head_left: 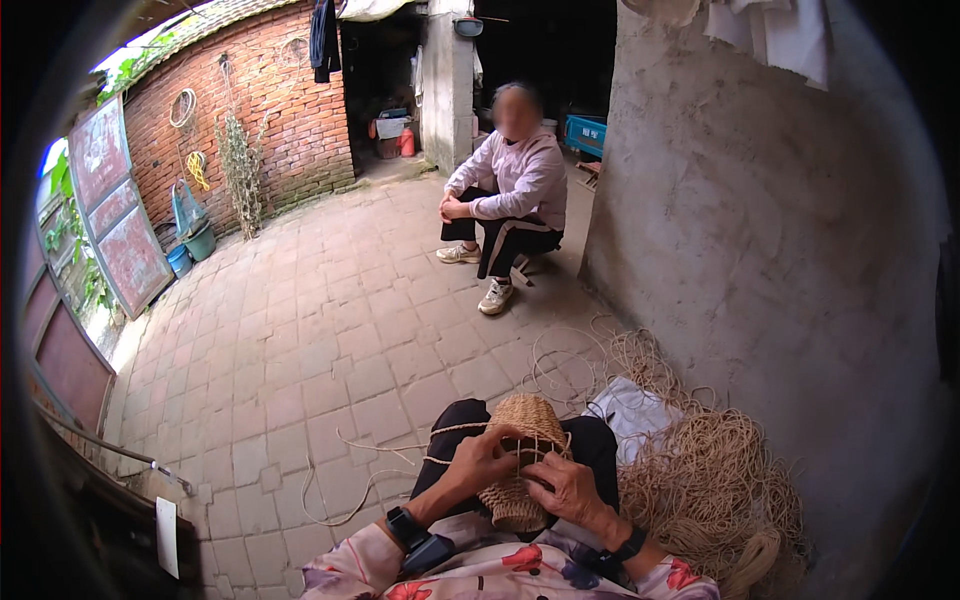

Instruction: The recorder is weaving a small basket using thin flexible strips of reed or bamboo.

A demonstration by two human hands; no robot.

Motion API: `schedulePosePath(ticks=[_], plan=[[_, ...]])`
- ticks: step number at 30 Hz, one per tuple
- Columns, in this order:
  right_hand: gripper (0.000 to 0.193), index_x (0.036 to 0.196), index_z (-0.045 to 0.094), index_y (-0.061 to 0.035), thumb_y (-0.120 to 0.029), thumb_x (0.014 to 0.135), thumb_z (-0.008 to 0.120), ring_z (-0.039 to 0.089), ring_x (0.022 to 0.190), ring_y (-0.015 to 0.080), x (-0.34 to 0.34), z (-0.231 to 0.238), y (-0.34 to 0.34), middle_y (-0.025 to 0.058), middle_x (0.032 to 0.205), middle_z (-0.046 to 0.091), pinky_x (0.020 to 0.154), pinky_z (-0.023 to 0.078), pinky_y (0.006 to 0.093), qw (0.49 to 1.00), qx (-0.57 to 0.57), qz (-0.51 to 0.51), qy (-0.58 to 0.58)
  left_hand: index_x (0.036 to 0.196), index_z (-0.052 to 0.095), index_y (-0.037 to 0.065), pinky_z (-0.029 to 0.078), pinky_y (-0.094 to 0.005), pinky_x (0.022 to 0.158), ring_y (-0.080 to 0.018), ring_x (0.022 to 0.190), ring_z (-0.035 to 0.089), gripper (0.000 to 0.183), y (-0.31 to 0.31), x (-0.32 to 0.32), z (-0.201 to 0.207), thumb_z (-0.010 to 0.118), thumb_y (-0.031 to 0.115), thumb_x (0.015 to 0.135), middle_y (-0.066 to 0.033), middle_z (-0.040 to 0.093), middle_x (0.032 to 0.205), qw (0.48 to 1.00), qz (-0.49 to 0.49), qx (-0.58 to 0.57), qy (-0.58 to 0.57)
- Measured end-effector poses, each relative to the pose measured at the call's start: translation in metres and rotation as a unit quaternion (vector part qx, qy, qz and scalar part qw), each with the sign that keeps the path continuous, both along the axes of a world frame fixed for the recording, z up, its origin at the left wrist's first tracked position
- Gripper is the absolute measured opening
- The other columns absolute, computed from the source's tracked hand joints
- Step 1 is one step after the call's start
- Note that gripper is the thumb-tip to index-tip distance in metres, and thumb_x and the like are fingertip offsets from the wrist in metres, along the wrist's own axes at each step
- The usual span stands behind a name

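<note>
A tan woven basket (526, 410) made of twisted cord rests on my lap between my knees. Its upper part is tightly woven, and bare upright strands cross the gap in its middle. My left hand (478, 468) is closed at the left side of this gap, fingertips on the strands. From the other side my right hand (570, 487) pinches the strands near the lower woven part. Loose cord ends (385, 447) trail from the basket to the left over my knee. The exact grip of the fingertips is partly hidden.
A large tangled heap of cord (715, 480) lies to my right against the plaster wall (760, 250), beside a white sheet (635, 415). Ahead, a person (515, 180) sits low on the paved floor (300, 350). Buckets (198, 241) stand by the brick wall (270, 110).
</note>
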State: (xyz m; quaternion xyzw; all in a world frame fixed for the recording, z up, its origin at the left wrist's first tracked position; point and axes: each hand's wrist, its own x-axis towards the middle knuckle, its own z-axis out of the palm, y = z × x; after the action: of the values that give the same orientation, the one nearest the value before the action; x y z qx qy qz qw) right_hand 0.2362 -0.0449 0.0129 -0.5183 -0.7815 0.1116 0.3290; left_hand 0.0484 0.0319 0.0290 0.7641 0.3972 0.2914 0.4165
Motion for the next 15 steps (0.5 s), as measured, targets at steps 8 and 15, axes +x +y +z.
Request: schedulePosePath(ticks=[8, 15], plan=[[0.017, 0.098, 0.069, -0.0151, -0.023, 0.083, 0.069, 0.065, 0.073, 0.026, -0.006, 0.005, 0.0, 0.0059, 0.081, 0.058, 0.06, 0.053, 0.0364, 1.0, 0.008, 0.003, -0.017, 0.092, 0.059, 0.007, 0.05, -0.0517, 0.063, -0.0388, 0.067, 0.065, 0.017, -0.011, -0.018, -0.019, 0.054, 0.017, 0.078, -0.0193, 0.066, 0.073, 0.97, 0.11, 0.11, 0.187], [0.021, 0.103, 0.068, -0.0165, -0.025, 0.084, 0.068, 0.065, 0.076, 0.0265, 0.003, -0.002, 0.001, 0.0057, 0.084, 0.06, 0.063, 0.053, 0.0367, 0.999, -0.011, 0.028, 0.01, 0.096, 0.058, 0.007, 0.05, -0.0503, 0.061, -0.0389, 0.07, 0.063, 0.018, -0.012, -0.015, -0.033, 0.056, 0.016, 0.08, -0.0151, 0.06, 0.08, 0.962, 0.132, 0.168, 0.17]])
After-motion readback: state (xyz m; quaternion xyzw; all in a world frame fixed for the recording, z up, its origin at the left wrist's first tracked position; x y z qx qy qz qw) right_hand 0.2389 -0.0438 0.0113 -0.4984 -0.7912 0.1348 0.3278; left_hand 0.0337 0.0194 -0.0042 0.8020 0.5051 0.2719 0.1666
